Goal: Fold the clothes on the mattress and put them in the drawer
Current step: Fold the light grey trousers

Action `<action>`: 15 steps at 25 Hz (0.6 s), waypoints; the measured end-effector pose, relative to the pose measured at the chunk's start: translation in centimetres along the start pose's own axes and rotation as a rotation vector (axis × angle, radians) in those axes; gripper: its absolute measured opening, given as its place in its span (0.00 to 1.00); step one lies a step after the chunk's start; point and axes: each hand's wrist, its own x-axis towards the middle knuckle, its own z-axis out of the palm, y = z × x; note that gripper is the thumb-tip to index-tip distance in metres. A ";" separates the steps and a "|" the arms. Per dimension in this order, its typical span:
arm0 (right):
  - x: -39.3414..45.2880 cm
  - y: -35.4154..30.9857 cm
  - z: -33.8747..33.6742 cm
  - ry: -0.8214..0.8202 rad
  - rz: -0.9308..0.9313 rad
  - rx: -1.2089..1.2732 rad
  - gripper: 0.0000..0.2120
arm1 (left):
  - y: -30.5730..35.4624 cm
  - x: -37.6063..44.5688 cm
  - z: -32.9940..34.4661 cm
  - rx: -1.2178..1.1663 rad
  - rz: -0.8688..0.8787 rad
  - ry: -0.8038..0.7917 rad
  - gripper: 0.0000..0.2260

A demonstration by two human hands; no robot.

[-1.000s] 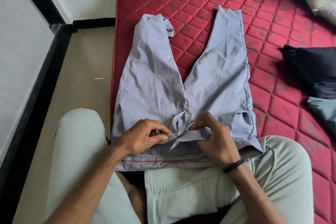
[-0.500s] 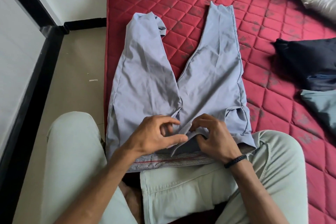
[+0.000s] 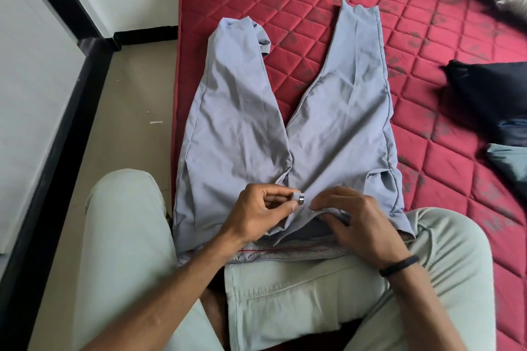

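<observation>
A pair of pale grey-blue cotton trousers (image 3: 288, 128) lies flat on the red quilted mattress (image 3: 427, 111), legs splayed toward 12 o'clock and the waistband pulled onto the person's lap at 6 o'clock, probably so the fly is within easy reach. The left hand (image 3: 262, 211) pinches the small fabric tab with its metal hook clasp (image 3: 299, 198) between thumb and forefinger, lifting it clear of the cloth. The right hand (image 3: 356, 219), at 3 o'clock of the left and just beside it, has its fingers curled over the opposite waistband flap, pressing and gripping it so the two sides can be brought together. It looks as though the waist is being fastened before folding starts. A dark navy garment (image 3: 490, 94) and a teal-grey garment (image 3: 510, 162) wait near the mattress edge at 3 o'clock, well apart from the trousers. No drawer is visible, so nothing can be said of its contents.
</observation>
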 end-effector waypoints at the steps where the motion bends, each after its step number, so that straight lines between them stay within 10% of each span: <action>1: 0.1 0.1 0.5 0.005 -0.024 -0.014 0.14 | -0.1 -0.1 0.3 0.019 0.006 -0.013 0.10; 15: -0.2 -0.3 1.0 0.101 0.095 -0.131 0.08 | 0.3 -0.9 2.3 0.239 0.226 0.064 0.04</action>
